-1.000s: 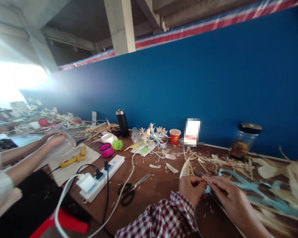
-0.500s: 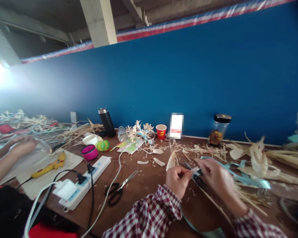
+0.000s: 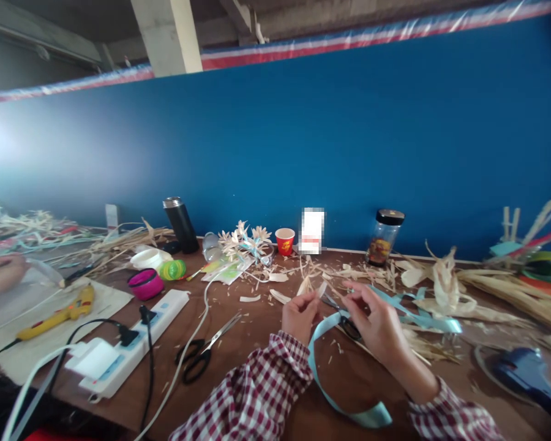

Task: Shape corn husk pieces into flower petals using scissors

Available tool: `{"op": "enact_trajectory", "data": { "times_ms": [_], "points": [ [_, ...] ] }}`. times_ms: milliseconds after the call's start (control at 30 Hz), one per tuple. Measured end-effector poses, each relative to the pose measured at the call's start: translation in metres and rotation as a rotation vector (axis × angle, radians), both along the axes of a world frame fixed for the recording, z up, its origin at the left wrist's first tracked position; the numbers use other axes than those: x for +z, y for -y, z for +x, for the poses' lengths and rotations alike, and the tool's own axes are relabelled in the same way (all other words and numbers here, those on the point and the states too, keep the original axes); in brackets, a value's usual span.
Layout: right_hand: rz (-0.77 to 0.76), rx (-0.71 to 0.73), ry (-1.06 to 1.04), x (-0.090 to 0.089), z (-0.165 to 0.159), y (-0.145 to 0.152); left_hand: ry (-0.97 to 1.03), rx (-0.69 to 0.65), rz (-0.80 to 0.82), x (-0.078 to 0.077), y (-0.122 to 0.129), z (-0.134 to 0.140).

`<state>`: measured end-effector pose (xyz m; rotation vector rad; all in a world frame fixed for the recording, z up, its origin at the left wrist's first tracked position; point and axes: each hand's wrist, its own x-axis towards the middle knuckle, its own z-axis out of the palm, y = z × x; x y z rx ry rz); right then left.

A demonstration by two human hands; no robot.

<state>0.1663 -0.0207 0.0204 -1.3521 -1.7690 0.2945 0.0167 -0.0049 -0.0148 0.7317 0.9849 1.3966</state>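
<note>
A blue ribbon [image 3: 371,416] is curled nearest. Beyond it, a small pale strip [image 3: 322,290] is pinched in closed fingertips of the left hand [image 3: 299,315]; the right hand's [image 3: 374,321] grip cannot be told. Scissors [image 3: 344,322] are half-covered beside it; husk scraps [image 3: 278,277] are strewn beyond.

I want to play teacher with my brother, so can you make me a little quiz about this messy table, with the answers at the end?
1. True or false: in the picture, the red cup stands to the left of the jar with the black lid.

2. What colour is the ribbon curling between the checked sleeves?
A) pink
B) light blue
C) orange

3. Fill in: in the picture, the yellow glue gun lies to the ____ of the white power strip.

Key: 1. True; 2. B; 3. left.
</note>
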Motion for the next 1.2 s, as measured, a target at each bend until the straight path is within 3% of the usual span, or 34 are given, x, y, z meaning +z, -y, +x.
{"op": "enact_trajectory", "data": {
  "times_ms": [133, 367, 600, 733, 800, 833, 900, 1000, 1100, 1200],
  "points": [
    [-0.037, 0.109, -0.082, 0.001, -0.008, 0.004, -0.06, -0.047, -0.013, 0.001, 0.002, 0.001],
    [-0.116, 0.194, -0.148, 0.002, -0.011, 0.005, -0.295, -0.096, 0.102, 0.01, 0.011, 0.005],
    [-0.094, 0.009, 0.022, -0.002, -0.004, -0.001, -0.341, -0.144, 0.121, 0.01, 0.011, 0.006],
    [-0.078, -0.232, 0.227, -0.002, 0.02, -0.011, -0.315, -0.149, 0.163, 0.012, 0.013, 0.003],
    [-0.073, -0.323, 0.218, -0.001, 0.033, -0.015, -0.273, -0.113, 0.156, 0.012, 0.012, 0.001],
    [-0.026, -0.308, 0.177, 0.001, 0.035, -0.015, -0.245, -0.088, 0.13, 0.012, 0.01, 0.001],
    [0.035, -0.145, 0.047, 0.004, 0.031, -0.011, -0.197, -0.047, 0.064, 0.009, 0.007, 0.0],
    [-0.017, 0.097, -0.094, 0.007, 0.009, -0.001, -0.2, -0.029, 0.035, 0.007, 0.004, 0.001],
    [-0.132, 0.179, -0.146, 0.007, -0.01, 0.007, -0.246, -0.061, 0.088, 0.009, 0.006, 0.002],
    [-0.141, 0.225, -0.153, 0.006, -0.014, 0.008, -0.294, -0.088, 0.151, 0.012, 0.011, 0.003]
  ]
}}
